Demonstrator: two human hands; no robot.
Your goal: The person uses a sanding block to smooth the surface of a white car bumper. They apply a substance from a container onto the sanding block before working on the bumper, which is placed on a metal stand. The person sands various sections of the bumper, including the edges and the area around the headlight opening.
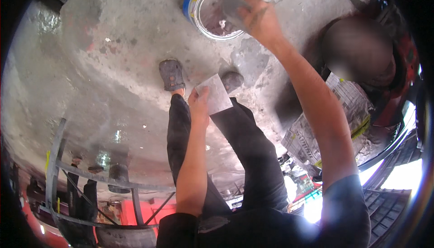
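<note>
As the head camera looks down, the right hand [262, 19] has its fingers closed on a dark gray pad [233, 10], over the mouth of a blue, silver-rimmed bucket [187, 6]. Nearer the body than the bucket, the left hand [199, 105] pinches a pale square sheet [219, 96].

Matt sheet [219, 98], metal can [188, 5] (shiny rim [221, 38])
</note>
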